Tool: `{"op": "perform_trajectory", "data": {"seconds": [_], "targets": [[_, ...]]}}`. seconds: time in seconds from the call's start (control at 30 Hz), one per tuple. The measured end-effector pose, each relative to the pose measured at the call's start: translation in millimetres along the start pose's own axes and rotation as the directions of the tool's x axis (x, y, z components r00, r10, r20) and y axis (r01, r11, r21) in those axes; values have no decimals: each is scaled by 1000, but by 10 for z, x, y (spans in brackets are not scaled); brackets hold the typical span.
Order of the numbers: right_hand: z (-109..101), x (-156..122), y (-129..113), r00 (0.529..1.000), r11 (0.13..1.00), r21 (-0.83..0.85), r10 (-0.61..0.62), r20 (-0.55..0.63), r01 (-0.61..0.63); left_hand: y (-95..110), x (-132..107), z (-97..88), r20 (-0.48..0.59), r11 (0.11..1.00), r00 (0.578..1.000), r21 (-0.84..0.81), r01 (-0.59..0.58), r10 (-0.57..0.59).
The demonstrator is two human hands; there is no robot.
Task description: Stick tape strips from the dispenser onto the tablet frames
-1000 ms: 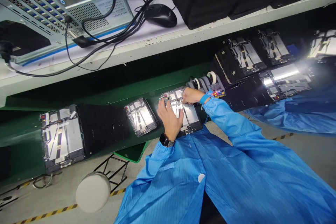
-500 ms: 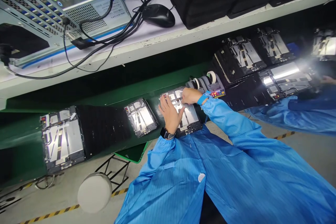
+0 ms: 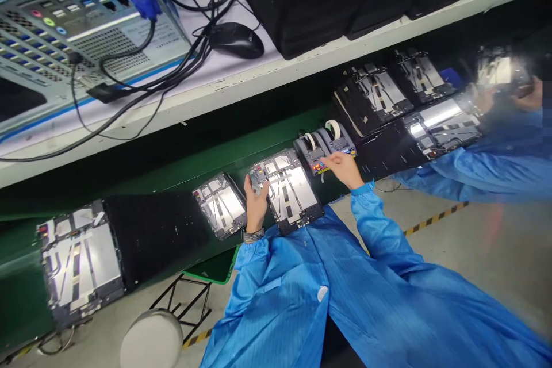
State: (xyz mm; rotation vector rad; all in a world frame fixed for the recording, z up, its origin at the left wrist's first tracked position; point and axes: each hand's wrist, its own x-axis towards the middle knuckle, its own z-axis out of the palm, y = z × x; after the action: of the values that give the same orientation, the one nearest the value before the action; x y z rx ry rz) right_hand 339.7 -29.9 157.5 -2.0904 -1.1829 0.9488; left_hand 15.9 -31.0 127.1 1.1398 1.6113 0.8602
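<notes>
An opened tablet (image 3: 297, 190), its battery plates and circuit boards bare, lies on the green bench in front of me. My left hand (image 3: 256, 207) is at its upper left edge, thumb and forefinger closed around the corner. A small greyish patch shows between those fingers; whether it is a separate piece I cannot tell. My right hand (image 3: 346, 169) is at the front of two grey tape dispensers (image 3: 311, 152) with white tape rolls and lit displays. Its thumb and forefinger are pinched together, and what they hold is too small to make out.
More opened tablets (image 3: 219, 207) lie to the left and right along the bench (image 3: 21, 276). A shelf above carries a computer case (image 3: 125, 40), cables and a mouse (image 3: 236, 40). A co-worker's blue sleeve (image 3: 448, 175) is at right. A round stool (image 3: 150, 339) stands below left.
My right hand has moved off the tablet, rightward to the tape dispensers. My left hand has shifted from lying flat over the tablet to its upper left edge. The view has moved slightly.
</notes>
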Motion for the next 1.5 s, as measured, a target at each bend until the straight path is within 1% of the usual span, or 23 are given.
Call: {"op": "perform_trajectory", "data": {"seconds": [0.03,0.07,0.1,0.13,0.17,0.2,0.33,0.5,0.63,0.73,0.8,0.87,0.93,1.0,1.03,1.1,1.2,1.27,1.3,1.33,1.37,1.43,1.5], "targets": [[-44,-49,263,982,982,138,145,-120,-128,-29,16,20,14,998,1000,-62,12,-11],[-72,-96,509,930,934,256,304,-205,-249,-47,29,40,26,992,1000,-129,14,-11],[-84,-134,725,869,870,361,433,-238,-335,-57,42,55,38,980,999,-199,12,-4],[-82,-160,903,814,806,446,528,-242,-390,-60,55,62,52,965,999,-263,10,4],[-69,-169,1038,781,753,511,583,-224,-415,-59,68,58,64,949,998,-314,10,10],[-48,-160,1131,773,716,560,604,-195,-417,-55,79,46,73,937,997,-349,14,13],[56,22,1210,794,654,651,595,-128,-385,-33,97,-38,103,935,995,-351,49,-14],[149,233,1166,779,613,692,617,-116,-382,-39,77,-66,109,953,994,-297,56,-24],[174,235,1220,766,617,698,625,-152,-364,-52,77,-55,90,985,996,-167,40,-25],[198,193,1285,743,625,698,638,-200,-350,-49,77,-57,88,987,996,-157,31,-18],[245,180,1315,727,616,727,643,-242,-303,-37,73,-66,95,989,995,-140,42,-29],[317,202,1327,713,589,774,644,-277,-232,0,70,-80,63,996,997,-81,38,-33],[399,261,1329,695,553,813,658,-290,-184,88,69,-91,-44,998,998,47,-38,40],[472,343,1339,669,519,836,686,-286,-175,248,70,-67,-136,955,970,246,-165,203],[501,382,1351,652,504,847,701,-287,-169,354,71,-30,-139,911,948,345,-226,287],[547,441,1387,623,495,856,720,-306,-152,594,73,112,-50,812,916,484,-327,398],[583,421,1445,562,531,833,740,-369,-153,927,96,455,155,693,887,572,-439,434],[577,313,1441,514,584,798,736,-441,-151,1061,146,681,241,636,868,601,-485,434],[563,234,1410,506,624,770,711,-488,-135,1093,185,766,268,618,864,611,-495,426],[540,146,1350,519,677,729,663,-540,-105,1103,233,822,287,609,865,620,-495,411],[511,55,1257,557,738,672,585,-589,-64,1093,287,850,299,609,872,628,-486,387],[436,-101,959,691,848,529,359,-627,40,1033,407,824,308,629,894,636,-448,325],[362,-168,535,838,910,386,89,-539,151,957,525,733,332,659,904,620,-425,271]]}}
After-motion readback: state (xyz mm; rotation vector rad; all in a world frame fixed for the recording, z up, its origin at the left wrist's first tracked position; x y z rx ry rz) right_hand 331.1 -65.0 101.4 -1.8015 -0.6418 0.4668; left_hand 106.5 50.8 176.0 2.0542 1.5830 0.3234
